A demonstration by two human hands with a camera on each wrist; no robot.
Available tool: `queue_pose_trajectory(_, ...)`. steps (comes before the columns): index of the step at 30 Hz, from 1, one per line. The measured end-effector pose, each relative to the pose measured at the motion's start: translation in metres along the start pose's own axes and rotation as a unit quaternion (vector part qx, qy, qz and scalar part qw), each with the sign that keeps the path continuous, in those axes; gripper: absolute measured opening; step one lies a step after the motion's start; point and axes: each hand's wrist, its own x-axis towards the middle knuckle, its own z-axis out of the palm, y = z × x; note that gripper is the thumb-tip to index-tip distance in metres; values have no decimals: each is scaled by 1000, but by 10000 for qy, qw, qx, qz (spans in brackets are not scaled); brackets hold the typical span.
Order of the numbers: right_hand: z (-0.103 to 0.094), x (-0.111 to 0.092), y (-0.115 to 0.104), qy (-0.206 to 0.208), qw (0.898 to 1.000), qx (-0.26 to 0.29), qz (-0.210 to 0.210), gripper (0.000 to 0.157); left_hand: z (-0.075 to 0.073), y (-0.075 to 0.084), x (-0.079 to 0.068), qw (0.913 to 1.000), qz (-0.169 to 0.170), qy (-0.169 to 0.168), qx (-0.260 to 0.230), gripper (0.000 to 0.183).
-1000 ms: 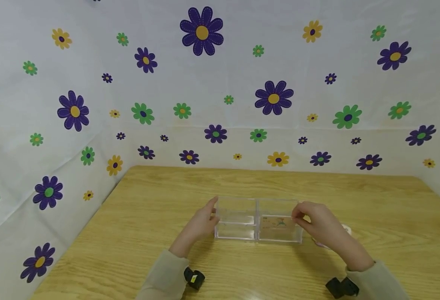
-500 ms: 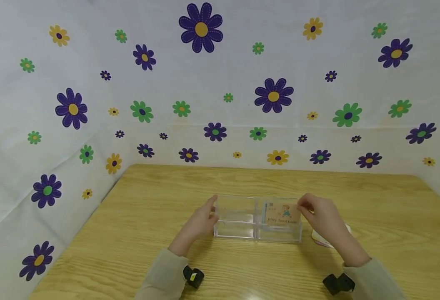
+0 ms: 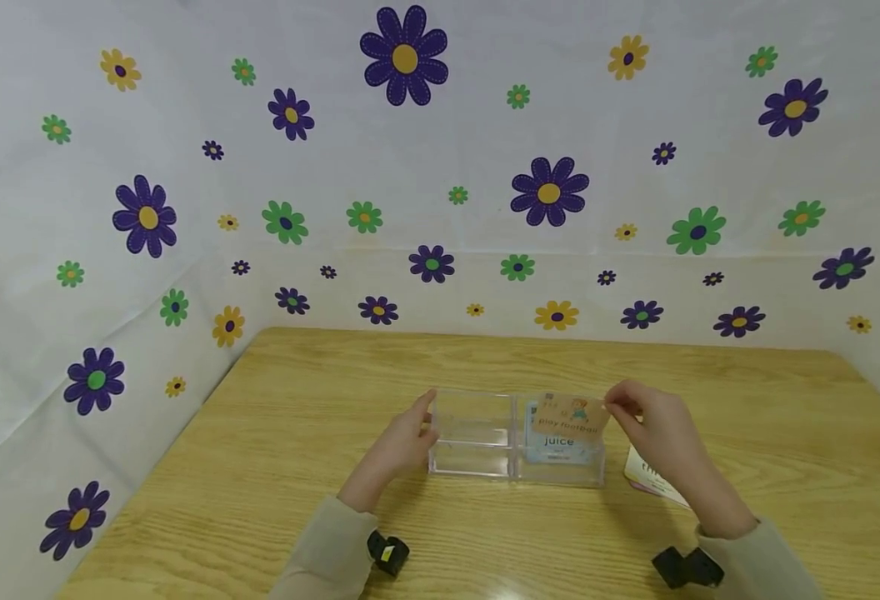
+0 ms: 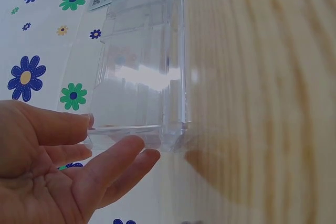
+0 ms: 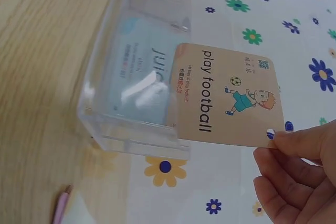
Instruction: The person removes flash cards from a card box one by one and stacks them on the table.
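Note:
A clear plastic box (image 3: pixel 472 433) with two compartments stands on the table. My left hand (image 3: pixel 404 440) rests its extended fingers against the box's left end; in the left wrist view they touch the corner and end wall. Between thumb and forefinger, my right hand (image 3: pixel 653 429) pinches a tan "play football" card (image 5: pixel 226 95) by one corner, raised and tilted at the right compartment. A blue "juice" card (image 3: pixel 557 447) leans inside that compartment, partly covered by the tan card. The left compartment shows no cards.
Several cards (image 3: pixel 646 479) lie on the wooden table (image 3: pixel 335 375) right of the box, partly behind my right forearm. A flower-printed cloth (image 3: pixel 485 125) hangs around the table's back and sides. Black devices (image 3: pixel 387 554) sit at both wrists.
My right hand has drawn the "play football" card up and slightly right out of the right compartment, uncovering the "juice" card. The left hand and box have stayed in place.

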Motion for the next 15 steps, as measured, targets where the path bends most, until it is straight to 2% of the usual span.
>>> queue_pose_trajectory(6,-12,-2,-1,387,9989,52,-247,9,0,0,-1,10000,-1,-23,-33,55)
queue_pose_trajectory(15,-31,-3,8,380,9987,-102,-319,8,0,-1,1,10000,31,10,-4,55)
